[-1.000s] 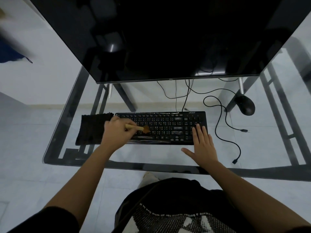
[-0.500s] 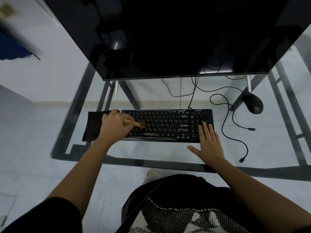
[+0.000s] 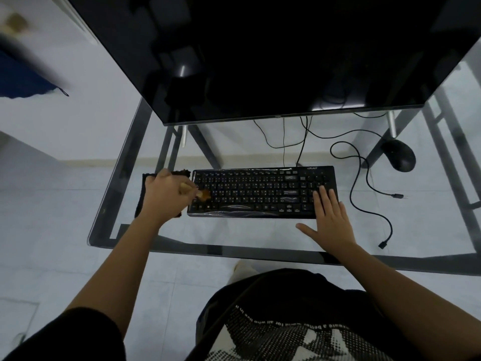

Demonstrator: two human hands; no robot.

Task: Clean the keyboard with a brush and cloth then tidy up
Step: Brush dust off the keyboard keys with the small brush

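A black keyboard (image 3: pixel 260 194) lies on the glass desk (image 3: pixel 229 235) in front of me. My left hand (image 3: pixel 166 194) is closed around a small wooden brush (image 3: pixel 197 192), whose brown bristles rest on the keys at the keyboard's left end. A dark cloth (image 3: pixel 142 188) lies flat just left of the keyboard, mostly hidden under my left hand. My right hand (image 3: pixel 330 220) lies flat, fingers spread, on the keyboard's right end and the glass in front of it.
A large dark monitor (image 3: pixel 273 56) stands behind the keyboard. A black mouse (image 3: pixel 399 155) sits at the back right. Loose black cables (image 3: pixel 364 183) trail across the glass to the right of the keyboard. The desk's front edge runs just before my lap.
The brush in my left hand has moved leftward across the keys, from the middle-left toward the left end. My right hand stays pressed on the right end.
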